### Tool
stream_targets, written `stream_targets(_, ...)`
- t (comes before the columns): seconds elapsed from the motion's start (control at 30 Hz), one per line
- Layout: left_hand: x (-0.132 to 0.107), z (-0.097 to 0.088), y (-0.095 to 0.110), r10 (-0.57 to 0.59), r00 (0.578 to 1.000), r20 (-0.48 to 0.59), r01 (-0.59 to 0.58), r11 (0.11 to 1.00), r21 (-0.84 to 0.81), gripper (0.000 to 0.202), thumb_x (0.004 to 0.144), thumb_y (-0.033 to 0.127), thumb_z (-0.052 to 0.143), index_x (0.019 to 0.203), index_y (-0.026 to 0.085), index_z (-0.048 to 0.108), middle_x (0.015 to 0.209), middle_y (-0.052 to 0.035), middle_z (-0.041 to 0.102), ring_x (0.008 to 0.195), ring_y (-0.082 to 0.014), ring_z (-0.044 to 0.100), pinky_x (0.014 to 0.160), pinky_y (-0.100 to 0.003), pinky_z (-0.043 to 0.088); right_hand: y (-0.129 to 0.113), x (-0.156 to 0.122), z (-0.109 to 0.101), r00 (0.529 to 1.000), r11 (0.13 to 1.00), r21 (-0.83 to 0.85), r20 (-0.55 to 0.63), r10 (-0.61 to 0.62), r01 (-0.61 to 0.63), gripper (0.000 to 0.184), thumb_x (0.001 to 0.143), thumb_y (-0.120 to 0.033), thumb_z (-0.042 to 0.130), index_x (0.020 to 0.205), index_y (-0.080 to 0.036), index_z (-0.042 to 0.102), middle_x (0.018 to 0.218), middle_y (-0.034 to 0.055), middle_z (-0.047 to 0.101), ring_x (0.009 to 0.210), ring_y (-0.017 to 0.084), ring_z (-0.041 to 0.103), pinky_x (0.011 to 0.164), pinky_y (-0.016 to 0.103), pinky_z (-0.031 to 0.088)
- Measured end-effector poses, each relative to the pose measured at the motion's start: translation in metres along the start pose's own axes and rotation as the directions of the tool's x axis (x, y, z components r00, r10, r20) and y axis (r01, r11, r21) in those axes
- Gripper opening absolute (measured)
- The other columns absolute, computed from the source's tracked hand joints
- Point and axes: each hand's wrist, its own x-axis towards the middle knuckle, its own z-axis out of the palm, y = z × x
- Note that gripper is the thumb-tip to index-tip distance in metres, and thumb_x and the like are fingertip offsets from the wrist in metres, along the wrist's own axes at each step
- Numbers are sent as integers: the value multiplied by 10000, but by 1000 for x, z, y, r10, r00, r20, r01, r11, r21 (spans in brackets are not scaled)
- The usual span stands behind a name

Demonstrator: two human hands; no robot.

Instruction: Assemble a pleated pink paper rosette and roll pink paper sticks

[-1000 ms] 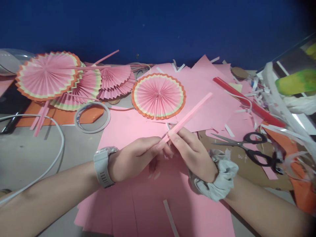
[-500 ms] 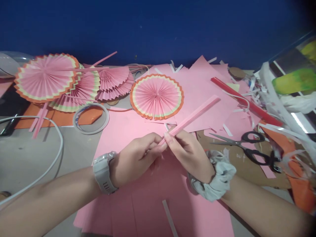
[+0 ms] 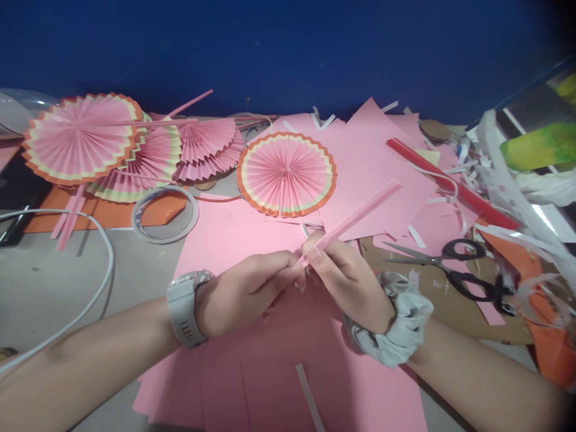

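Note:
A narrow folded pink paper strip (image 3: 360, 211) slants up to the right above the table. My left hand (image 3: 245, 289), with a white watch on its wrist, pinches the strip's lower end. My right hand (image 3: 344, 277), with a grey scrunchie on its wrist, is closed round the strip just above that. Both hands meet over a stack of pink paper sheets (image 3: 234, 240). A round pleated pink paper fan with an orange rim (image 3: 286, 174) lies just beyond the hands.
Several more pleated fans (image 3: 81, 137) are piled at the back left. A tape ring (image 3: 164, 213) and a white cable (image 3: 96, 288) lie left. Black scissors (image 3: 454, 270), a red stick (image 3: 450, 183) and paper scraps clutter the right. A blue wall stands behind.
The strip's free end has swung slightly lower and to the right. Both hands have shifted a little while keeping hold of it.

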Motion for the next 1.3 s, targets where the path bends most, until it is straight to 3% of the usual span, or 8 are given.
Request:
stream_targets(0.13, 0, 0, 1, 14, 999, 38, -15, 1000, 16, 355, 971, 383, 269, 766, 166, 460, 522, 68, 372, 421, -45, 371, 468, -180, 364, 0, -2, 0, 999, 996, -83, -9, 36, -36, 364, 918, -270, 432, 567, -194, 495, 580, -16, 525, 570, 115, 502, 591, 256, 385)
stream_targets(0.3, 1, -1, 0, -6, 999, 54, 3, 998, 58, 369, 968, 391, 255, 755, 164, 453, 555, 54, 391, 448, -58, 382, 475, -194, 368, 0, -5, 4, 985, 976, -140, -71, 160, -169, 352, 907, -279, 444, 567, -195, 480, 506, -28, 491, 496, 112, 489, 500, 258, 350)
stream_targets(0.47, 2, -4, 0, -21, 998, 67, 28, 995, -101, 332, 965, 379, 279, 822, 165, 490, 553, 64, 353, 423, -54, 360, 445, -180, 384, -1, -4, 3, 994, 997, 39, -82, 73, -70, 385, 941, -341, 378, 601, -197, 488, 538, -33, 511, 499, 98, 483, 488, 240, 357)
stream_targets(0.57, 3, -5, 0, -55, 995, 84, 69, 982, -177, 319, 962, 380, 299, 817, 168, 488, 550, 66, 347, 423, -54, 367, 435, -174, 387, -2, -2, 2, 998, 997, 64, -45, 46, -43, 332, 933, -324, 408, 637, -202, 496, 582, -31, 525, 548, 105, 495, 541, 240, 384)
stream_targets(0.7, 3, -5, 0, -70, 995, 72, 80, 987, -142, 346, 957, 416, 299, 802, 168, 485, 544, 67, 358, 412, -50, 378, 430, -174, 391, -2, 1, 2, 999, 998, 50, 10, 45, -45, 258, 898, -218, 482, 641, -204, 497, 617, -31, 565, 606, 113, 539, 628, 245, 415)
stream_targets(0.9, 2, -4, 0, -14, 999, 45, 15, 999, -32, 326, 968, 371, 289, 813, 168, 493, 545, 69, 379, 422, -39, 398, 453, -155, 401, 2, 2, 2, 1000, 1000, -21, -25, 14, -14, 285, 887, -145, 452, 609, -207, 466, 592, -42, 496, 558, 103, 500, 582, 244, 388)
stream_targets(1.1, 0, 1, -1, 4, 999, -53, -5, 1000, -2, 276, 968, 319, 305, 843, 172, 502, 571, 64, 393, 461, -47, 397, 472, -158, 384, 0, 0, 2, 999, 994, 110, -24, 21, -19, 314, 942, -232, 376, 639, -201, 454, 566, -47, 472, 516, 92, 436, 540, 236, 357)
stream_targets(1.3, 0, 1, -3, -15, 1000, -26, 13, 998, -68, 245, 965, 268, 302, 837, 174, 489, 579, 67, 371, 451, -42, 368, 439, -141, 367, 2, 2, 0, 999, 997, 74, 25, 29, -31, 243, 917, -238, 456, 677, -200, 454, 624, -32, 487, 612, 108, 479, 610, 233, 386)
